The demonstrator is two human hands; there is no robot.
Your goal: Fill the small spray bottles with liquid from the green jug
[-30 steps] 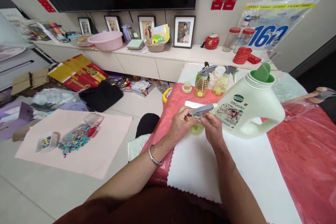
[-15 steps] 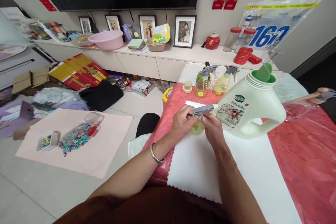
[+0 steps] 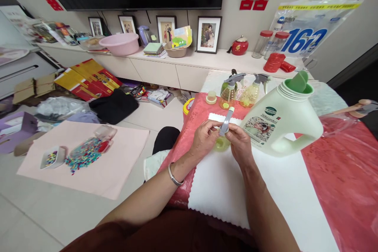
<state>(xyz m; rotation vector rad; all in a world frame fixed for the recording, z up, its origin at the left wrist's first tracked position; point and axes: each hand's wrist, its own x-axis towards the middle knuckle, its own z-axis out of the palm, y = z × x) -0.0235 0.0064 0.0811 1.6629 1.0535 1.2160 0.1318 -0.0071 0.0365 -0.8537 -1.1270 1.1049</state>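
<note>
Both hands are at the neck of a small spray bottle (image 3: 221,144) with yellowish liquid, standing on a white scalloped cloth (image 3: 220,181). My left hand (image 3: 206,138) pinches the grey trigger head (image 3: 226,123) from the left. My right hand (image 3: 239,140) grips it from the right, fingers closed around its collar. The trigger head's nozzle points away from me, and the collar is mostly hidden by fingers. Just right of my right hand stands a large pale green detergent jug (image 3: 283,122), with a green measuring cup (image 3: 297,82) tilted in its mouth.
Behind the hands are two spray bottles (image 3: 228,96) with grey heads, a greenish round object and a pale cap (image 3: 211,97). A red cover (image 3: 348,177) lies over the table. Left on the floor, colourful small pieces (image 3: 84,153) lie on a pink sheet (image 3: 118,165).
The trigger head has turned: its nozzle pointed right toward the jug and now points away from me. Both hands stay at the bottle's neck, their fingers slightly shifted.
</note>
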